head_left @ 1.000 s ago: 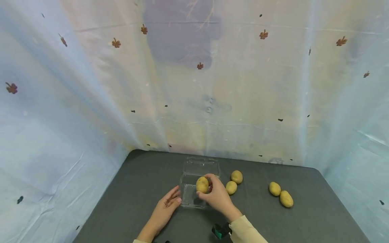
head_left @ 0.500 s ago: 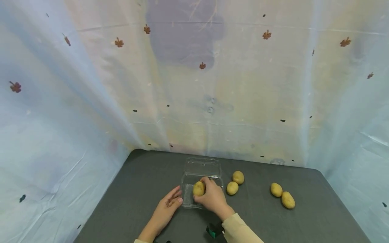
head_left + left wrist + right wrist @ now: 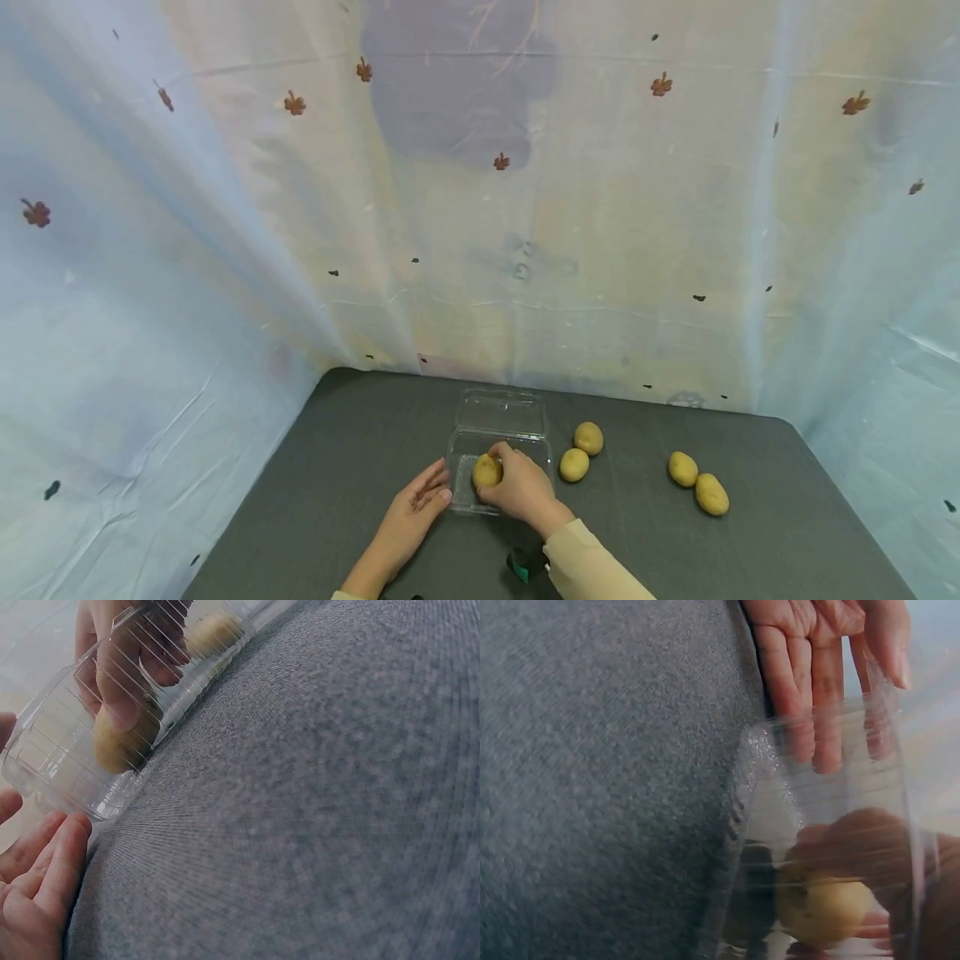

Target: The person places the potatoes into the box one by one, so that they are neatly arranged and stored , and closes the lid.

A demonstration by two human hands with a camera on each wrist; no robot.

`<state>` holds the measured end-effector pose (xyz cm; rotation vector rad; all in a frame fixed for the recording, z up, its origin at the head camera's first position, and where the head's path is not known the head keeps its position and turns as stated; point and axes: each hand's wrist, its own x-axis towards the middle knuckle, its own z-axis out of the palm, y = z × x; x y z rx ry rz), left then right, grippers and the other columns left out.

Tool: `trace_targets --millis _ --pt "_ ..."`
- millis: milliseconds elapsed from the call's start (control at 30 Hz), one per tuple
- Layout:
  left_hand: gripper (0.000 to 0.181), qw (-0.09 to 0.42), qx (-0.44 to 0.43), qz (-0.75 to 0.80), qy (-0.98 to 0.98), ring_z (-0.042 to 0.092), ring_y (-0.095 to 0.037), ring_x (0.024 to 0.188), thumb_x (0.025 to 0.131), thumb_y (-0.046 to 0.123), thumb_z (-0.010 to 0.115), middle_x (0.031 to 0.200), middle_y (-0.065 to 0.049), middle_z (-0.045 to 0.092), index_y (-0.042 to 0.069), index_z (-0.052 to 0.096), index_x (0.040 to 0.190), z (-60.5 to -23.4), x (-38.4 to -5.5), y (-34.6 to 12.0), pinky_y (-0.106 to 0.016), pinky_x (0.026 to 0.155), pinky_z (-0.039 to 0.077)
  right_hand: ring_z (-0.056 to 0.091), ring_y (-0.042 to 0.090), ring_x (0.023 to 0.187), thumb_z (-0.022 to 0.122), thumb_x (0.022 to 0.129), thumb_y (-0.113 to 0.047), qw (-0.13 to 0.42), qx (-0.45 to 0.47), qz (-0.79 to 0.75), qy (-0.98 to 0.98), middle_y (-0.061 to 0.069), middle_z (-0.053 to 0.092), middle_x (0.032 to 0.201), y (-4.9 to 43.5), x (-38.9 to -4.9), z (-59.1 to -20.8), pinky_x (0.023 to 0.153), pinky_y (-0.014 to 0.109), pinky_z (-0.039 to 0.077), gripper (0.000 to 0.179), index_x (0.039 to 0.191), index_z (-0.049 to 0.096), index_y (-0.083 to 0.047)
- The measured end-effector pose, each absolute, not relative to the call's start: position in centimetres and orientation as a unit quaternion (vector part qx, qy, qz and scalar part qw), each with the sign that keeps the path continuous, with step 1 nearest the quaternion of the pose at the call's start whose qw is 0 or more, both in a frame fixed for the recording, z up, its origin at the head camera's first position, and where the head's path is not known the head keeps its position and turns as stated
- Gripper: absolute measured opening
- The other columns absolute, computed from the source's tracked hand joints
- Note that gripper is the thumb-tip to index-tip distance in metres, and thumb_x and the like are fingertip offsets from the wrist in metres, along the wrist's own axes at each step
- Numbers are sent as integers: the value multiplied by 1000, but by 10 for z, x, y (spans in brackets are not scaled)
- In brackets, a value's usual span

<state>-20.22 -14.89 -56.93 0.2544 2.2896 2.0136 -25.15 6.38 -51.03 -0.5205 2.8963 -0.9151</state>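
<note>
A clear plastic clamshell container (image 3: 465, 505) stands on the table with its lid (image 3: 501, 410) laid back. Inside its base my right hand (image 3: 522, 490) grips a potato (image 3: 487, 472) between thumb and fingers. Through the clear wall in the left wrist view, the potato (image 3: 124, 741) appears low, at or just above the floor; contact is unclear. My left hand (image 3: 408, 521), fingers loosely extended, is at the container's left side. In the right wrist view, the left hand's fingers (image 3: 826, 697) are at the end wall; whether they touch it is unclear.
Two potatoes, one nearer (image 3: 574, 465) and one farther (image 3: 588, 438), lie just right of the container. Another pair, a rounder potato (image 3: 682, 469) and a longer one (image 3: 711, 495), lies farther right. A patterned curtain (image 3: 517, 333) hangs behind the dark table (image 3: 360, 433).
My right hand has moved left and lowered the potato into the container's base, still gripping it. The left hand stays almost still beside the container.
</note>
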Motion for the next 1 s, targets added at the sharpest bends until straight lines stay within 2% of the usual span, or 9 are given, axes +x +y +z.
trace_targets --millis 300,667,1000 --pt "60 39 90 666 740 44 -29 132 100 30 57 147 -16 42 14 32 152 -566 -201 -150 -30 104 40 59 18 74 77 83 -25 72 -184 -293 935 5 64 92 71 -249 -498 59 37 48 52 126 58 -5" --pt "57 33 95 670 736 45 -28 131 100 27 57 146 -17 43 14 34 151 -567 -201 -148 -26 103 40 65 23 90 77 84 -29 53 -195 -299 933 9 68 103 59 -255 -507 72 42 54 52 128 59 -7" --pt "57 32 82 668 739 46 -26 130 98 29 59 145 -14 45 19 36 150 -566 -200 -148 -26 102 41 65 25 94 75 86 -32 62 -180 -311 931 9 68 108 50 -258 -507 80 52 51 53 131 57 -10"
